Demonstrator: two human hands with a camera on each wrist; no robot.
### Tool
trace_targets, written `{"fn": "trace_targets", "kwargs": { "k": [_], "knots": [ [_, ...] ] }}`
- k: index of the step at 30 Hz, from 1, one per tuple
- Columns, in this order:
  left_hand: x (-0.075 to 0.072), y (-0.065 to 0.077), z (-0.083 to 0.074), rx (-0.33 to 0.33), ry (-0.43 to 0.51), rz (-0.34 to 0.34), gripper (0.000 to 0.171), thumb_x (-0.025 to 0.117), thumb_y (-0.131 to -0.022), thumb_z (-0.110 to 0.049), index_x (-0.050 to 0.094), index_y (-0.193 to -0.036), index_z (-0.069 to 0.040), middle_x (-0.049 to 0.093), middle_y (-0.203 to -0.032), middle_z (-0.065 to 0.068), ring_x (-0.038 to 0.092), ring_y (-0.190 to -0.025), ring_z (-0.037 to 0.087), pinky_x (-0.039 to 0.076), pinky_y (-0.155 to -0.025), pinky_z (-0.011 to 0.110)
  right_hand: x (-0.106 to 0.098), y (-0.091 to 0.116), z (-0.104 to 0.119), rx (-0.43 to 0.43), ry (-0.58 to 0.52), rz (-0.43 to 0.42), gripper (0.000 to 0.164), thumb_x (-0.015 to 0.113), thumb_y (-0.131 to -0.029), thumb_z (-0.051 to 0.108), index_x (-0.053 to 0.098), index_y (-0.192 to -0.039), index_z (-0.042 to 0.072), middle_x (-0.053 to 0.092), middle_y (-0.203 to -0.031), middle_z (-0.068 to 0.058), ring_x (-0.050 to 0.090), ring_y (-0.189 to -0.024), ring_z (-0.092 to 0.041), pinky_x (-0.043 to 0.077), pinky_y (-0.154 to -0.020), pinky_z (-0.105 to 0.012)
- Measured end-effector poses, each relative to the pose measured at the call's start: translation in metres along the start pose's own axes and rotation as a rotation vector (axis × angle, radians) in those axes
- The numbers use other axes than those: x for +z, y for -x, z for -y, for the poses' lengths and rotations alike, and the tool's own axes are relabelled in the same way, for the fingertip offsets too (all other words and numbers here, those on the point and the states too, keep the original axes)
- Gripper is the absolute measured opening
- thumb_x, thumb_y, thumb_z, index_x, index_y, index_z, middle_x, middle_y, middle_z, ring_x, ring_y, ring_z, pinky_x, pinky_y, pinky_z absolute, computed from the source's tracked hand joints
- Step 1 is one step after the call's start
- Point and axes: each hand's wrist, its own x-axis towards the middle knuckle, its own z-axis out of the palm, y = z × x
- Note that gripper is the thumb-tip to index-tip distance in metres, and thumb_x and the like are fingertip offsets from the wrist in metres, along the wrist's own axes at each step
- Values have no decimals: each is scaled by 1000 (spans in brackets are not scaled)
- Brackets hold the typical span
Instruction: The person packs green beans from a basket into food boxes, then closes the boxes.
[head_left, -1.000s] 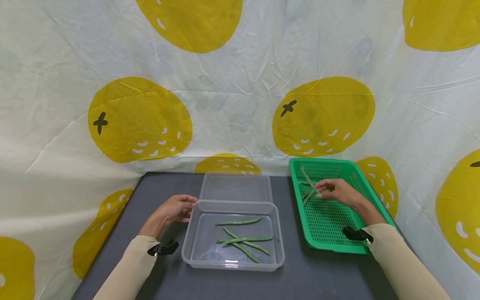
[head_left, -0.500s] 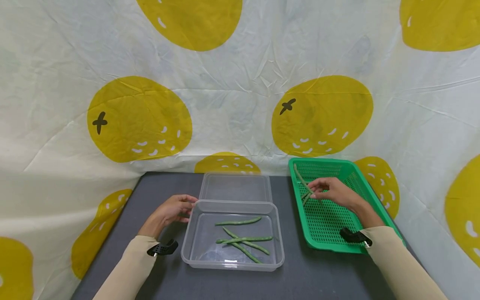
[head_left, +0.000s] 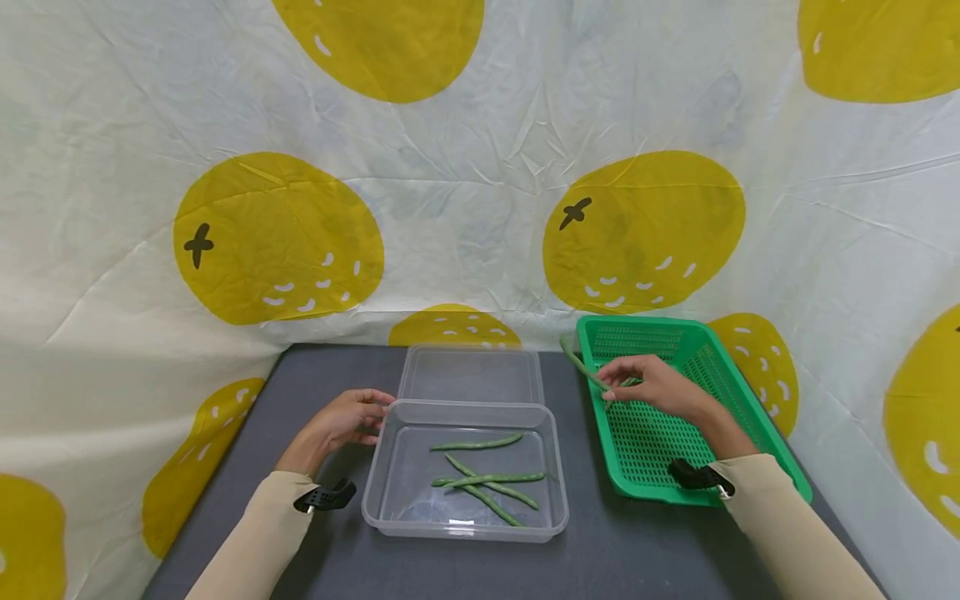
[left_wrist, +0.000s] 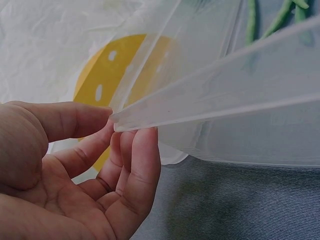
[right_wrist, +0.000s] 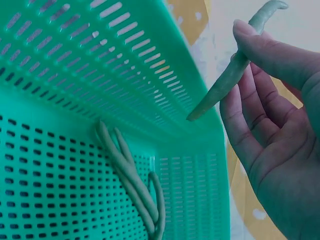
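A green bean (right_wrist: 227,80) is pinched between the thumb and fingers of my right hand (head_left: 652,387), above the left rim of the green basket (head_left: 757,408). In the right wrist view several other green beans (right_wrist: 132,175) lie on the basket floor. My left hand (head_left: 352,419) pinches the rim of a clear plastic container (head_left: 405,500) at its far left corner; the left wrist view shows the thumb on top and fingers (left_wrist: 145,165) below. Inside the container several green beans (head_left: 487,479) lie, some crossing each other.
A clear flat lid (head_left: 472,375) lies behind the container on the dark table (head_left: 585,558). At the back hangs a pale cloth (head_left: 465,233) with yellow fruit prints. Dark table surface separates container and basket.
My right hand has moved left with the green bean, from over the basket's inside to its left rim. The left hand and the container have stayed put.
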Motion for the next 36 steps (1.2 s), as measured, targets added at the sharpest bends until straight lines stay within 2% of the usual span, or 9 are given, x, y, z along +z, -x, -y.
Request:
{"fn": "trace_targets", "kwargs": {
  "k": [9, 12, 15, 21, 26, 30, 33, 36],
  "knots": [
    [0, 0, -1, -4, -5, -9, 39, 59, -95, -7, 58, -133, 5, 67, -107, 20, 64, -83, 21, 59, -71, 39, 6, -6, 19, -15, 0, 69, 33, 71, -95, 16, 68, -124, 1, 71, -107, -14, 69, -92, -28, 57, -83, -39],
    [0, -1, -2, -4, -2, -7, 40, 59, -95, -7, 58, -132, 5, 67, -107, 20, 64, -84, 22, 59, -71, 39, 10, -9, 24, -6, 0, 82, 31, 72, -95, 17, 70, -123, 5, 70, -112, -13, 66, -100, -28, 57, -84, -36],
    [-1, -1, -3, -7, 3, -2, 39, 59, -95, -7, 58, -132, 5, 67, -106, 19, 64, -83, 22, 59, -71, 39, 15, -13, 27, -22, 8, 91, 29, 73, -94, 17, 71, -121, 9, 70, -115, -12, 64, -103, -23, 56, -84, -33],
    [-1, 0, -4, -13, 6, 5, 39, 59, -95, -7, 57, -133, 5, 67, -107, 19, 64, -83, 21, 59, -71, 39, 24, -19, 37, -56, 26, 137, 25, 74, -94, 20, 72, -118, 14, 70, -113, -8, 64, -96, -17, 55, -83, -31],
    [-1, -1, -4, -11, 5, -3, 39, 59, -95, -7, 58, -132, 5, 66, -107, 21, 64, -83, 22, 58, -70, 39, 33, -22, 43, -71, 18, 170, 23, 73, -94, 21, 73, -117, 15, 71, -110, -10, 65, -92, -26, 55, -78, -32],
    [0, -1, -2, -8, 4, -8, 39, 59, -95, -6, 58, -132, 5, 67, -106, 20, 64, -82, 22, 58, -70, 39, 39, -24, 47, -86, 4, 197, 22, 73, -94, 19, 73, -116, 14, 72, -104, -7, 66, -90, -34, 55, -73, -33],
    [0, -1, -2, -11, 6, -9, 39, 59, -95, -7, 58, -132, 5, 67, -106, 20, 64, -82, 21, 58, -71, 39, 44, -25, 49, -90, -21, 221, 22, 72, -95, 17, 73, -116, 13, 72, -105, -10, 66, -91, -32, 55, -72, -32],
    [0, -2, -2, -14, 8, -5, 40, 59, -95, -6, 57, -133, 5, 67, -107, 20, 64, -82, 21, 58, -71, 39, 48, -26, 52, -88, -47, 242, 22, 72, -95, 16, 72, -117, 13, 71, -109, -13, 67, -94, -27, 56, -77, -31]
  ]
}}
